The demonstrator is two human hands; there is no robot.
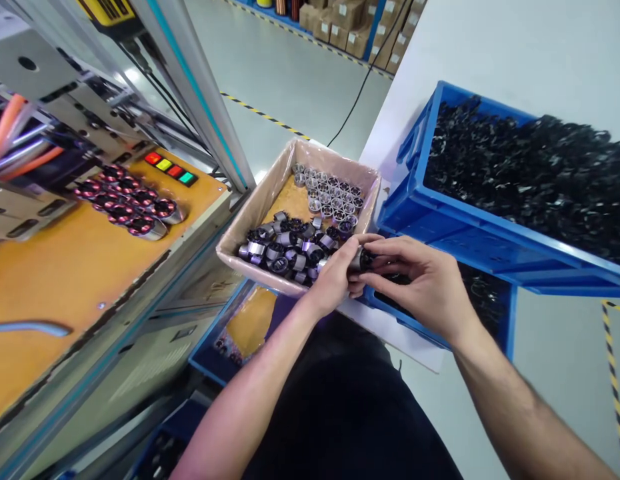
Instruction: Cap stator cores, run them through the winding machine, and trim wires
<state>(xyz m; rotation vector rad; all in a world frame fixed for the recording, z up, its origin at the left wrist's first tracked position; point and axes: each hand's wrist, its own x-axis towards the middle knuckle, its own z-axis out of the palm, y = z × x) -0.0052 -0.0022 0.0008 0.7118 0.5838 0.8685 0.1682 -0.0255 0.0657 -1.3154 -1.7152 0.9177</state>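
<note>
My left hand [336,273] is closed around a metal motor stator core [359,260] at the near right corner of a lined box [250,272]. My right hand [425,283] pinches a black plastic piece at the core's right end; fingers hide most of that piece. Beneath and left of my hands, a loose heap of stator cores with black plastic ends [285,243] lies in the box. Bare metal cores [333,193] stand in rows at its far side.
A blue crate [490,230] full of black plastic pieces [530,167] stands at the right, over another blue crate [510,320]. At left, copper-wound stators [133,200] sit on a machine's orange top [50,280] near coloured buttons [170,168]. A metal frame post [200,87] rises beside the box.
</note>
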